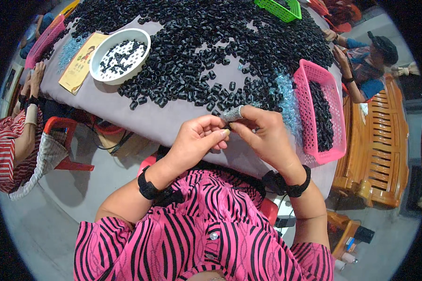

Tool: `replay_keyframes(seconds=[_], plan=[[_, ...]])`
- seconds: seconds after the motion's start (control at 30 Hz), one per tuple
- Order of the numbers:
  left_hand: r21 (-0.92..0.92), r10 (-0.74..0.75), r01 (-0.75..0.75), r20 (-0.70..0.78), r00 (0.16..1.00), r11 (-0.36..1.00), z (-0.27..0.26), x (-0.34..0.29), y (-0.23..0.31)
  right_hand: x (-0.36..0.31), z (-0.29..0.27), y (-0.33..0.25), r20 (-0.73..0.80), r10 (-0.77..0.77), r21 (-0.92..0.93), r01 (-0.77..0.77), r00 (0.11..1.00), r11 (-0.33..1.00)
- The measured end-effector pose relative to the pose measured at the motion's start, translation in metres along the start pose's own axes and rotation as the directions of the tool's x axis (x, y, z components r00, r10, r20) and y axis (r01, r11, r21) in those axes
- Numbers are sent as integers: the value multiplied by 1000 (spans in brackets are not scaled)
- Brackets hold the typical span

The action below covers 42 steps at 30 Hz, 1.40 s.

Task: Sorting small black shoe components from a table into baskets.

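Near the table's front edge my left hand [199, 138] and my right hand [265, 136] meet, fingertips almost touching. Both are closed in a pinch around a small black plastic piece [227, 126], mostly covered by the fingers. A grey wrap [232, 114] covers my right index finger. Just beyond my hands spreads a big heap of short, hollow black plastic pieces [183, 70]. To the right stands a pink plastic basket [337, 117], part-filled with black pieces [320, 114].
A white bowl [96, 70] with small black parts sits left on the grey tablecloth [140, 119], by a yellow printed booklet [77, 75]. A green basket [290, 11] is at the far side. People sit left and right; a wooden bench [384, 140] stands right.
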<state>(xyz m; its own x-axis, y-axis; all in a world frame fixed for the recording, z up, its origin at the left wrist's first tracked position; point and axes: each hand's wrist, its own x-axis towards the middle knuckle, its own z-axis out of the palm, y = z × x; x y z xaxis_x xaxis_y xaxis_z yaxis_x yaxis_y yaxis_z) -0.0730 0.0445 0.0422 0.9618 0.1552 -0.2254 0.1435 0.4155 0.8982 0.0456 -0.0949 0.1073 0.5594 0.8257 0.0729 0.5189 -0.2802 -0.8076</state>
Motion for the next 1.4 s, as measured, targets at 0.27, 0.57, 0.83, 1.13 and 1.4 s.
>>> replay_keyframes(seconds=[0.27, 0.57, 0.83, 1.13, 1.4], plan=[[2, 48, -48, 32, 998, 999, 2, 0, -4, -16, 12, -5, -77, -208, -349, 169, 975, 922], [14, 114, -116, 109, 987, 993, 0, 5, -14, -37, 28, -5, -118, -306, -540, 197, 945, 818], [-107, 88, -80, 73, 993, 991, 1, 9, -25, -49, 42, 0, -204, -75, -432, -21, 976, 902], [-216, 71, -62, 35, 997, 974, 6, 9, -26, -34, 58, 13, -232, -164, -616, -15, 959, 787], [-126, 125, -124, 1, 992, 984, 7, 12, -30, -30, 60, 18, -203, -214, -661, 27, 956, 750]])
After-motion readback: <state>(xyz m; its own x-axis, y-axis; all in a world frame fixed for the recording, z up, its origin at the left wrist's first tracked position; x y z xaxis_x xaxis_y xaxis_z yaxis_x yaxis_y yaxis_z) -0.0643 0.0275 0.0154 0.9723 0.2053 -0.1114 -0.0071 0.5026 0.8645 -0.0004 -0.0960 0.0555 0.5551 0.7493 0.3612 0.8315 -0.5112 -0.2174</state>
